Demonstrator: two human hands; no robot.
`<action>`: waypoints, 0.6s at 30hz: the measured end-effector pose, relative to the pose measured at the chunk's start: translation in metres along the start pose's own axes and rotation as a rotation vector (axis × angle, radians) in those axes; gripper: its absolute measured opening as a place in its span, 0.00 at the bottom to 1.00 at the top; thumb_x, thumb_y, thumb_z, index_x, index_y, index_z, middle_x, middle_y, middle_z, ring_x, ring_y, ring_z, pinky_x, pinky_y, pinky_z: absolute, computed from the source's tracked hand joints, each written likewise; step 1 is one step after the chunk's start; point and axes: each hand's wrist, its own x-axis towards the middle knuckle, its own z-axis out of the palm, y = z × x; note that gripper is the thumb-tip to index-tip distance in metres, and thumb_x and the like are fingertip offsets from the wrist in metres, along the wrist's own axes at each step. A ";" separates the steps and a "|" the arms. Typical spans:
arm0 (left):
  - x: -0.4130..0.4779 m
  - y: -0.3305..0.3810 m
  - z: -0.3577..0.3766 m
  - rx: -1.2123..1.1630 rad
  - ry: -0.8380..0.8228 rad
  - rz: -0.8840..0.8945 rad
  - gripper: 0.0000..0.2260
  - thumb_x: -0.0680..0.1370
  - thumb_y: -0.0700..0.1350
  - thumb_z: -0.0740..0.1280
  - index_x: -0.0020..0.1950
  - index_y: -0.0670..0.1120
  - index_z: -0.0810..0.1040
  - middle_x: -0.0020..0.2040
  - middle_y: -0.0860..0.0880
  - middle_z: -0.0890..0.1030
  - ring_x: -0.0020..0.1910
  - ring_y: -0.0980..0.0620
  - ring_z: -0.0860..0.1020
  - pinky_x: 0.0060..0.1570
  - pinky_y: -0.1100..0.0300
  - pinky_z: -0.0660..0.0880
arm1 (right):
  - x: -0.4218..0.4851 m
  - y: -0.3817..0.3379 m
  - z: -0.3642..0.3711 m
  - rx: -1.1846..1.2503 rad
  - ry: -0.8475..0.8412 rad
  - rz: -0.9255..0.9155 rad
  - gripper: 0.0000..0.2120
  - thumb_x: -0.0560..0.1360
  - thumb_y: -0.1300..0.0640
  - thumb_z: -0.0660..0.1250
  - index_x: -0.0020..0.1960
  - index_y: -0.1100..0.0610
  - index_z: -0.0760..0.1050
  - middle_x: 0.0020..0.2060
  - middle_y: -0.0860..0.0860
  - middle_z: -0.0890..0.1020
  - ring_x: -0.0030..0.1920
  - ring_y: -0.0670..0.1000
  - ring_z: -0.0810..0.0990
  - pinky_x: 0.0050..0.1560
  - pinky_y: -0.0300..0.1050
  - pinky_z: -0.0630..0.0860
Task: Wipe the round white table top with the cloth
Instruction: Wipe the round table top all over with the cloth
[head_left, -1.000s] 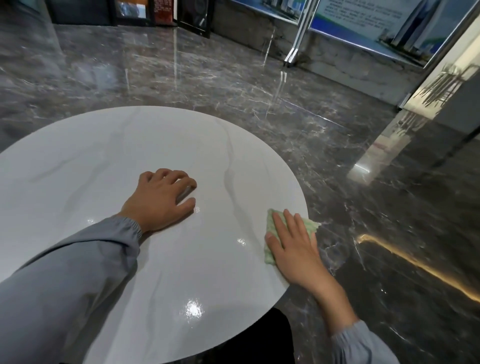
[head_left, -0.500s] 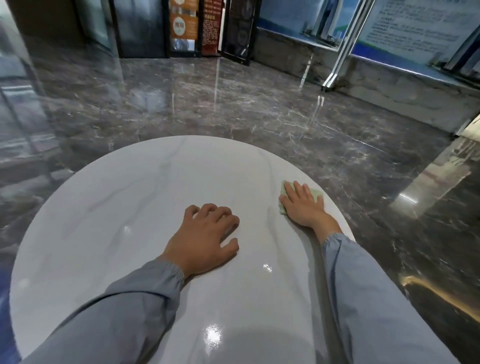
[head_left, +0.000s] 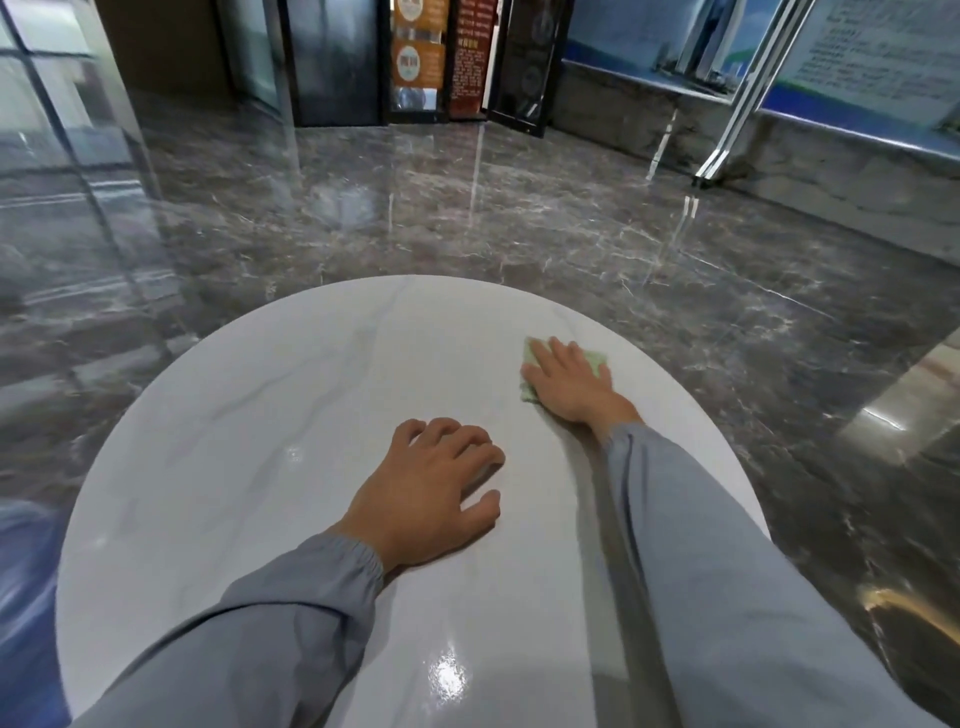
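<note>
Since the frame before, our right hand (head_left: 569, 387) has slid the green cloth (head_left: 596, 359) further along the round white table top (head_left: 234, 441), to the upper right of centre near the far rim. Its fingers lie straight and flat, pressing the cloth down. Our left hand (head_left: 426, 493) rests mid-frame on the table top, fingers loosely bent, holding nothing.
</note>
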 end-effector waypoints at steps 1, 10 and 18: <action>0.000 0.000 0.000 -0.007 0.003 -0.001 0.17 0.79 0.62 0.59 0.64 0.58 0.76 0.66 0.60 0.76 0.67 0.52 0.71 0.70 0.47 0.64 | -0.001 0.030 -0.006 0.000 0.022 0.081 0.29 0.84 0.37 0.44 0.84 0.39 0.44 0.84 0.43 0.43 0.83 0.51 0.40 0.79 0.65 0.38; 0.001 0.002 0.003 -0.034 0.030 0.006 0.16 0.79 0.61 0.59 0.63 0.57 0.75 0.64 0.60 0.75 0.66 0.51 0.70 0.71 0.44 0.63 | 0.013 0.099 -0.024 -0.022 0.046 0.281 0.29 0.84 0.39 0.43 0.84 0.41 0.44 0.84 0.45 0.42 0.83 0.53 0.40 0.78 0.69 0.43; 0.003 0.000 0.002 -0.002 0.053 0.036 0.16 0.79 0.62 0.60 0.58 0.54 0.78 0.60 0.56 0.77 0.63 0.50 0.71 0.69 0.43 0.64 | 0.055 -0.122 0.010 -0.136 -0.099 -0.270 0.29 0.85 0.39 0.42 0.84 0.41 0.40 0.83 0.44 0.38 0.82 0.51 0.35 0.78 0.67 0.35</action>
